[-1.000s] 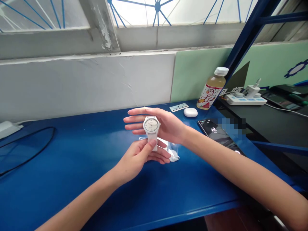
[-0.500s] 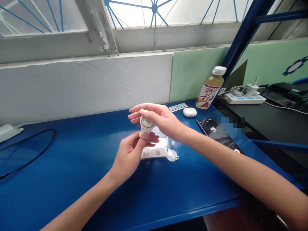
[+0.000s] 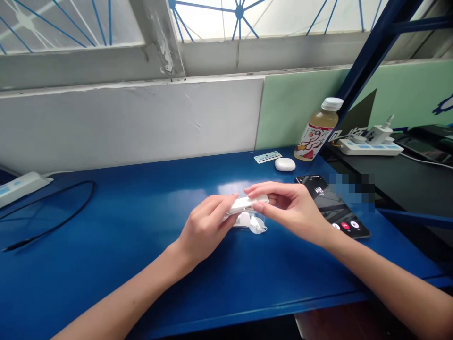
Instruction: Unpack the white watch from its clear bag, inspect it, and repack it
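Both hands meet low over the blue table (image 3: pixel 123 245), holding a white wristwatch (image 3: pixel 244 204) edge-on between them. My left hand (image 3: pixel 207 226) pinches its left end with thumb and fingers. My right hand (image 3: pixel 290 208) pinches the right end, fingers pointing left. Just under the watch lies a clear plastic bag (image 3: pixel 252 221) with white parts inside, partly hidden by the hands.
A phone (image 3: pixel 334 208) with a lit screen lies to the right of my right hand. Behind it are a white earbud case (image 3: pixel 285 164), a small card (image 3: pixel 268 157) and a juice bottle (image 3: pixel 320 130). A power strip (image 3: pixel 371 146) sits far right; a black cable (image 3: pixel 53 222) lies far left.
The watch was held upright with its face toward me, draped against my right hand. Both hands have lowered it to just above the bag, turned flat and edge-on.
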{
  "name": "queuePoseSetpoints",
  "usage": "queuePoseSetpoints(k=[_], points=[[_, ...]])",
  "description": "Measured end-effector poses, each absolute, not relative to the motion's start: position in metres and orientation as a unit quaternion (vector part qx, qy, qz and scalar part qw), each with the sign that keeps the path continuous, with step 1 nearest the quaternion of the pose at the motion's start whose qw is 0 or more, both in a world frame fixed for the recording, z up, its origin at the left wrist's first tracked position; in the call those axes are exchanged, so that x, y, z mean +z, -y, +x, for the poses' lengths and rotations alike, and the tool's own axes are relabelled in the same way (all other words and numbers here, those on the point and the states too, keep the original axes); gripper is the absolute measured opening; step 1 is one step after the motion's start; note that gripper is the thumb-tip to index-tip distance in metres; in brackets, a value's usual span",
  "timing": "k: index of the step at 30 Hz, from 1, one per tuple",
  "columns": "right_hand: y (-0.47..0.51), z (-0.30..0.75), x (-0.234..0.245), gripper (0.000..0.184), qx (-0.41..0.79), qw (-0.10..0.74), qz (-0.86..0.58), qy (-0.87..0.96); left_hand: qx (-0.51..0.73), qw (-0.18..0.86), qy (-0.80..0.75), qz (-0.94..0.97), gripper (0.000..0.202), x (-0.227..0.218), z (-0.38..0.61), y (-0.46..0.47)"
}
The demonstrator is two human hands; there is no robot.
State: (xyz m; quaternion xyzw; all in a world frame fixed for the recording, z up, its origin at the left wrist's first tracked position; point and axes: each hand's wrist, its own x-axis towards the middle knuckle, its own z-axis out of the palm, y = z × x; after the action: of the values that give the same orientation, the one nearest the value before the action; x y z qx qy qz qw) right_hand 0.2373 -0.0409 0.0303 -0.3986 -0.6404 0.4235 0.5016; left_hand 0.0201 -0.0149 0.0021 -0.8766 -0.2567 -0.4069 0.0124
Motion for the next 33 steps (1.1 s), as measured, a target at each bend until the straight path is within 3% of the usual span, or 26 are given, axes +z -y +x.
queuePoseSetpoints(k=[5,9,13,18,28,33], points=[[0.037,0.245,0.025,0.011,0.406,0.490,-0.404,0.657,-0.351,-0.025,0.284,-0.892,0.050,0.004,0.021,0.011],[0.029,0.257,0.021,0.013,0.291,0.475,-0.427,0.713,-0.249,-0.068,0.336,-0.906,0.071,0.002,0.017,0.007],[0.024,0.263,0.019,0.019,0.192,0.461,-0.447,0.743,-0.183,-0.114,0.344,-0.914,0.065,0.000,0.014,0.003],[0.022,0.264,0.016,0.018,0.156,0.442,-0.498,0.730,-0.193,-0.140,0.360,-0.902,0.058,0.001,0.013,0.004],[0.020,0.257,0.009,0.011,0.305,0.414,-0.479,0.711,-0.240,-0.081,0.360,-0.898,0.050,0.002,0.008,0.000],[0.022,0.256,0.002,0.012,0.227,0.380,-0.459,0.771,-0.227,-0.076,0.362,-0.901,0.048,0.001,0.007,-0.002]])
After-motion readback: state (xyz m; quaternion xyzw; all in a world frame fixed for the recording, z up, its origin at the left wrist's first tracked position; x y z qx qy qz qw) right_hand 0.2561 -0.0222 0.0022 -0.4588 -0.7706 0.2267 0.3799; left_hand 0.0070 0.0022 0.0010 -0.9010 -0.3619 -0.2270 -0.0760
